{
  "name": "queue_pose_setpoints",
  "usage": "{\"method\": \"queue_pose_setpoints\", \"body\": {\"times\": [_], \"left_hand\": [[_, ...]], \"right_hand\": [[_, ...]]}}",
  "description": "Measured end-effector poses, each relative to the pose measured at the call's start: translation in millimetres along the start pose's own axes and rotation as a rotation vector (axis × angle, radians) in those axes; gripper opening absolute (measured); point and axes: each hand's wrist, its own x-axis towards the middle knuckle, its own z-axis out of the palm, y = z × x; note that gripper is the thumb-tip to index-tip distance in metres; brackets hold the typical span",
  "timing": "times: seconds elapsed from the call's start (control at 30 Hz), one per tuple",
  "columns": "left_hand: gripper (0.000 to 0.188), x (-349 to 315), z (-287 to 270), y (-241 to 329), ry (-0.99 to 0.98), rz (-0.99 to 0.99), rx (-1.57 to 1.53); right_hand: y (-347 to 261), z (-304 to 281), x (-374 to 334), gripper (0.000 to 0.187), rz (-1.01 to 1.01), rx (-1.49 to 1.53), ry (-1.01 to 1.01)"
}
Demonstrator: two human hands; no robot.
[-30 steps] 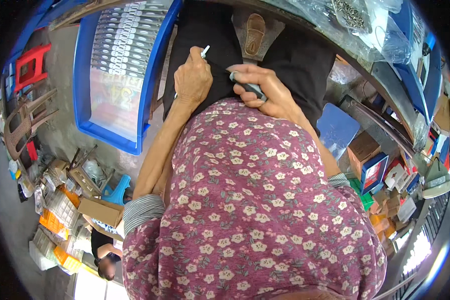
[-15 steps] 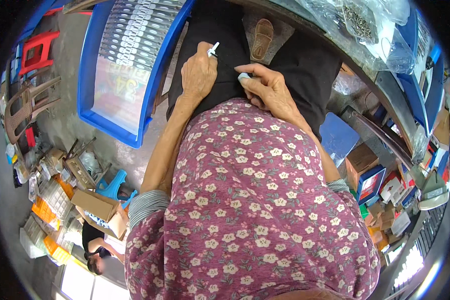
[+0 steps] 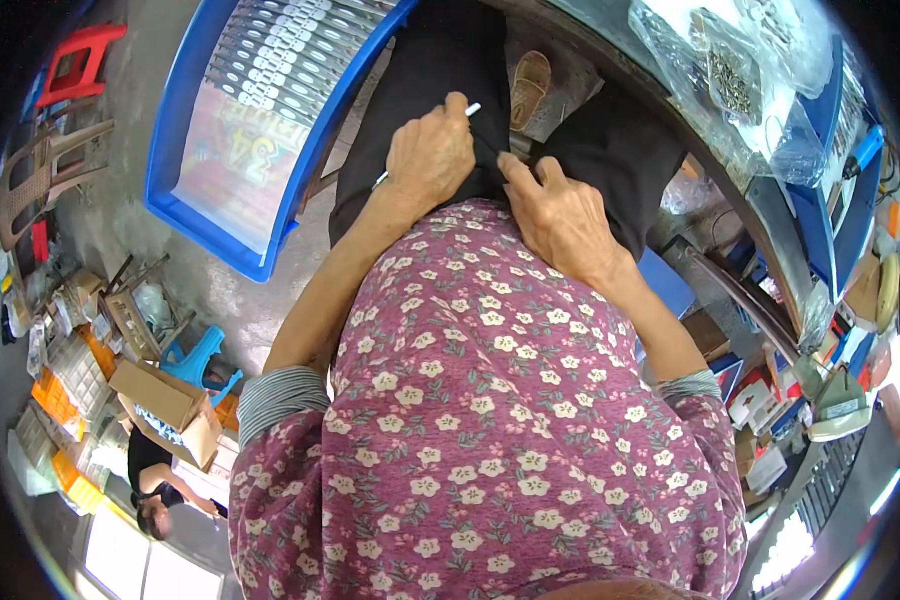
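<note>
My left hand (image 3: 432, 155) is closed around a slim white piece (image 3: 473, 109), held above my dark trousers. One end pokes out past the fingers, and a bit of white shows by the wrist side of the hand; the middle is hidden. To its right, my right hand (image 3: 560, 215) is closed, with thumb and bent forefinger together near my lap. Whatever those fingers grip, if anything, is hidden under them. Left of my legs stands a blue tray (image 3: 288, 215), where slim grey-and-white pieces (image 3: 285, 65) lie in close rows above a printed sheet.
A workbench edge (image 3: 660, 105) curves past my knees on the right, bearing a clear bag of small metal parts (image 3: 727, 80). At left are a red stool (image 3: 75, 65) and a brown chair (image 3: 40, 185). An open carton (image 3: 165, 405) stands by another person (image 3: 150, 480).
My left hand has turned and shifted right, covering more of the white piece. The right hand has rolled over, palm down, and the small pale piece in its fingers is out of sight.
</note>
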Motion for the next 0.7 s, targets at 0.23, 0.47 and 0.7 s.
{"method": "queue_pose_setpoints", "body": {"times": [0.23,0.47,0.7], "left_hand": [[0.013,-7,8,3,0.078,0.108,0.043],[0.016,-6,15,-4,0.017,0.079,0.015],[0.016,0,20,-9,0.04,0.098,-0.008]], "right_hand": [[-1,0,0,0.03,-0.026,-0.067,-0.101],[-10,-5,13,0.027,0.184,0.125,-0.206],[-14,-11,26,0.024,0.557,0.63,-0.165]]}}
